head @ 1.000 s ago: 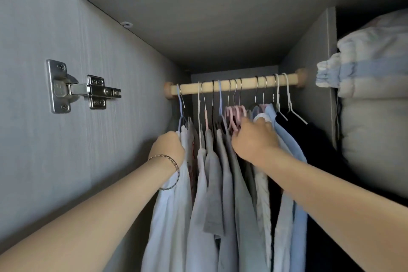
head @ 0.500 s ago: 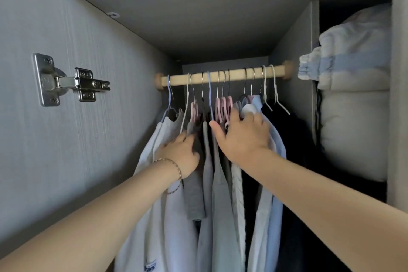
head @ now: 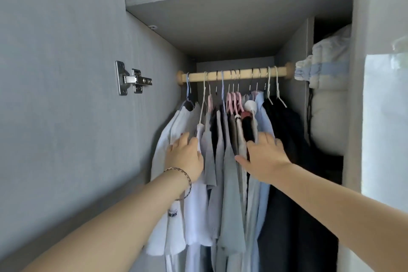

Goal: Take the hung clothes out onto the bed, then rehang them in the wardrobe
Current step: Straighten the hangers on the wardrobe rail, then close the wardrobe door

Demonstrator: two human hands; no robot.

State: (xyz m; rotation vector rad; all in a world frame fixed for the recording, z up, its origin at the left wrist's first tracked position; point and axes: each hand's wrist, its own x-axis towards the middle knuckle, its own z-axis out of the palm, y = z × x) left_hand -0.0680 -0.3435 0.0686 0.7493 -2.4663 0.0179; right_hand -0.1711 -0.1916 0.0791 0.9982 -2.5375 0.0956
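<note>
Head, L hand (head: 185,158) on white shirt (head: 167,132), R hand (head: 266,158) on clothes (head: 230,201)

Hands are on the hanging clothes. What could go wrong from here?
The left hand and right hand lie flat on the clothes, below the hangers; pulling there may slide garments off. The hangers crowd the wooden rail and may tangle when lifted. The hinge juts out at left and could snag cloth.
</note>
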